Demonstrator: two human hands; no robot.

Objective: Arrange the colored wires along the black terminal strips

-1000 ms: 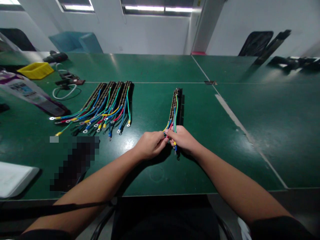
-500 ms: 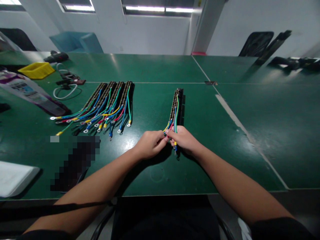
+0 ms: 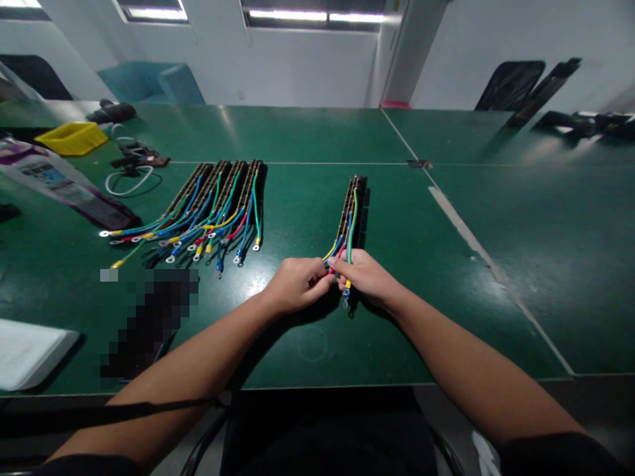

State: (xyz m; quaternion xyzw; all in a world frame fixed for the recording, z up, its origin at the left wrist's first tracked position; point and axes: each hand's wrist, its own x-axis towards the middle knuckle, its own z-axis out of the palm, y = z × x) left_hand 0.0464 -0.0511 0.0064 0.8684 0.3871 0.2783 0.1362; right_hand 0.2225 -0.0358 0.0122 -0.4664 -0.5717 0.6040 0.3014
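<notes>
A long black terminal strip (image 3: 350,201) lies on the green table in front of me, with yellow, blue, red and green wires running off its near end. My left hand (image 3: 300,284) is closed, its fingers pinching wires on the left side of the bunch. Closed too, my right hand (image 3: 364,274) grips the wires on the right, between thumb and fingers. Ring-lug ends (image 3: 346,296) with yellow and blue sleeves hang below the right fingers. Several similar wired strips (image 3: 225,188) lie side by side to the left, their lugs towards me.
Left on the green table (image 3: 307,139) are a purple-and-white package (image 3: 64,185), a yellow bin (image 3: 73,137), a white cable (image 3: 129,185) and a white box (image 3: 34,354). A pixelated dark object (image 3: 149,324) lies near my left forearm. Black equipment (image 3: 585,125) stands far right.
The strip's far end has swung slightly to the right. The hanging lugs have shifted a little to the left. Both hands keep nearly the same place and grip.
</notes>
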